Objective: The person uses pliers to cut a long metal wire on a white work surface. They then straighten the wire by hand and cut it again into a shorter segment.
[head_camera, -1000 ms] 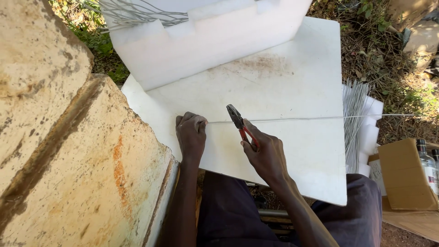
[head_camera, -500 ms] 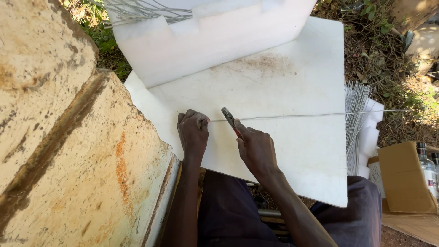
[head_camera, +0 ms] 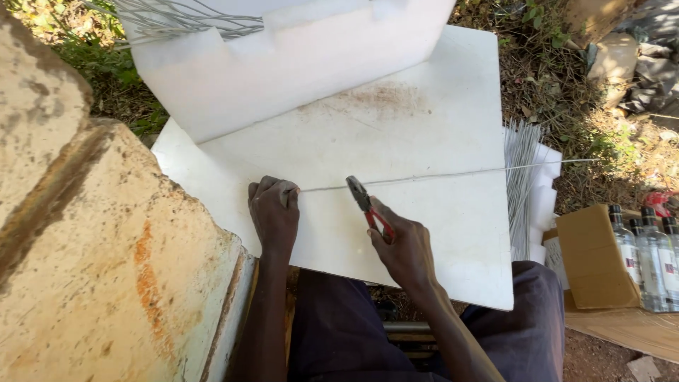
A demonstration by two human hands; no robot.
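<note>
A thin metal wire [head_camera: 438, 174] lies stretched left to right across a white board [head_camera: 396, 134] resting on my lap. My left hand [head_camera: 274, 216] is closed on the wire's left end and presses it onto the board. My right hand [head_camera: 403, 244] grips red-handled pliers [head_camera: 366, 203], whose dark jaws sit on the wire a short way right of my left hand. The wire runs on past the board's right edge.
A white foam block [head_camera: 283, 64] stands on the board's far side, with tangled wire [head_camera: 177, 18] behind it. A bundle of straight cut wires [head_camera: 522, 177] lies at the right edge. A cardboard box [head_camera: 598, 258] with bottles [head_camera: 647, 255] sits right. A stone wall [head_camera: 85, 247] rises left.
My right hand moved the pliers a little left along the wire, towards my left hand. My left hand stayed closed on the wire's end.
</note>
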